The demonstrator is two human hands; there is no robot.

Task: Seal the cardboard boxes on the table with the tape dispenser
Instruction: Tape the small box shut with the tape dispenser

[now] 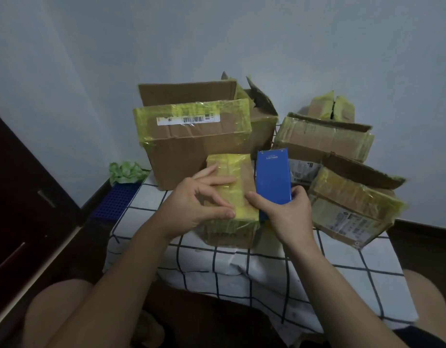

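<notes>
Currently my flat-fingered left hand (199, 200) steadies the small cardboard box (238, 172); my right hand (286, 212) grips the tape dispenser (273, 177); next, tape its seam.

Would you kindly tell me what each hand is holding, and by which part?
The right hand grips the blue rectangular tape dispenser by its near end; the left hand only presses the small yellow-taped cardboard box.

Left grip (199, 199) splayed, right grip (284, 209) clasping tape dispenser (273, 177)
</notes>
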